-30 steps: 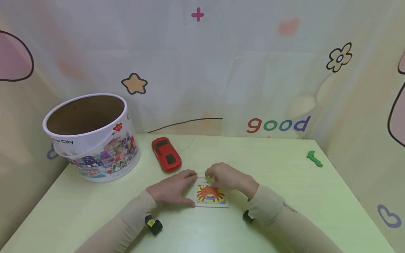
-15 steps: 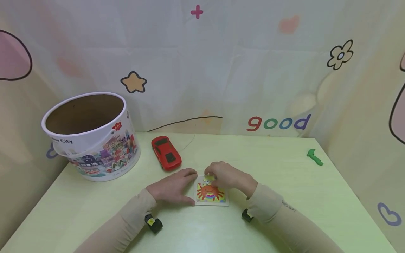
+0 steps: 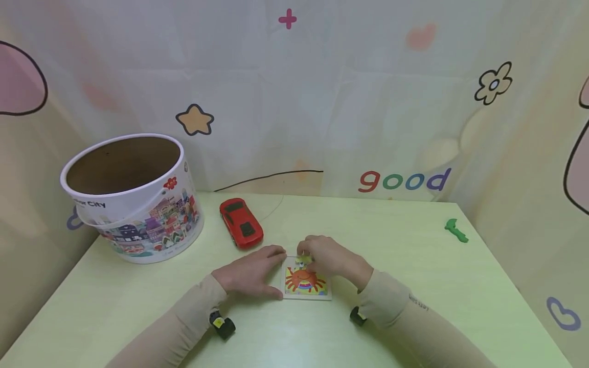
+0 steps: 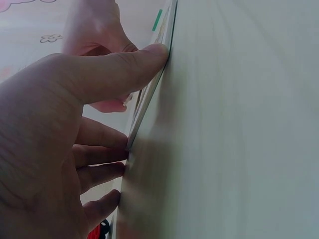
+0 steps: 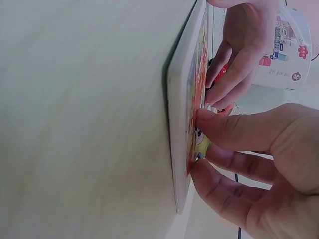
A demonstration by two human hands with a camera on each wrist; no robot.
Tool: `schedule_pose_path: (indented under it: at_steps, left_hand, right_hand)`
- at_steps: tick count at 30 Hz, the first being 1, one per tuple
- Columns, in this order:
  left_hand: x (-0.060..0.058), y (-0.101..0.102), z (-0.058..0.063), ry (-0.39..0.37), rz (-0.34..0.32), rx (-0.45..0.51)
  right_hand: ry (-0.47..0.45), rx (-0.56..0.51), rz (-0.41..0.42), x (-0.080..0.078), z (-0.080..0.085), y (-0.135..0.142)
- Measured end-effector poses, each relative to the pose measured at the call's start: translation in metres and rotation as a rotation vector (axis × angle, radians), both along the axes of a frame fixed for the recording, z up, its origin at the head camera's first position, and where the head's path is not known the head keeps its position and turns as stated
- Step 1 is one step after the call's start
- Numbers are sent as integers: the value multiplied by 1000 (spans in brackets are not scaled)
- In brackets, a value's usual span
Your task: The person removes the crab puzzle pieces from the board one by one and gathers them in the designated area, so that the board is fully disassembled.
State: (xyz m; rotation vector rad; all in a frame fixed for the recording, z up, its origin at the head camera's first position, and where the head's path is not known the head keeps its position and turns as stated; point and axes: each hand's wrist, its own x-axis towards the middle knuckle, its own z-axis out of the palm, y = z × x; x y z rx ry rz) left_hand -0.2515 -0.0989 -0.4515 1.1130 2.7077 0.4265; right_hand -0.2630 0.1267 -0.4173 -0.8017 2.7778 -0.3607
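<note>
Two beige sleeves (image 3: 170, 327) reach in from the bottom of the head view over a pale yellow-green table (image 3: 285, 342), the right one bearing small dark lettering. A black wrist camera (image 3: 224, 328) sits under the left cuff and its twin shows below the right.

Beyond the cuffs, a square crab jigsaw board (image 3: 307, 297) with a white frame lies flat on the table between the hands. Its orange crab has a rainbow-striped belly on a yellow ground. The left hand (image 3: 253, 273) is spread along the board's left side, thumb at the near corner and fingertips by the far one, steadying the edge without curling round it.

At the far part of the board, the right hand (image 3: 337, 259) pinches a yellow-green puzzle piece (image 5: 201, 145) printed with an eye. In the right wrist view the piece sits between thumb and fingertips, right at the board's face; whether any of it is seated in the frame cannot be told.

Past the left hand, a red toy car (image 3: 241, 223) rests at a slant. Well apart, near the table's right edge, lies a small green toy (image 3: 456, 231). Farther left stands a white bucket (image 3: 156, 217) printed with a colourful city. Behind everything hangs a pale backdrop (image 3: 276, 102) lettered "good".
</note>
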Motion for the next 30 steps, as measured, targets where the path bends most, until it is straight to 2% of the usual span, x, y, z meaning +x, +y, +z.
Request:
schedule_pose_path:
  at_steps: [17,26,30]
  left_hand:
    - [-1,-1,1,-4,1,-7]
    - [-2,-1,1,-4,0,-7]
    - [-1,0,1,3,-12,-7]
  right_hand:
    - [47,46,-8,2,4,-2]
    - [-9,-9,-5,-2,3,3]
    - [-20,-30,20,-2,3,8]
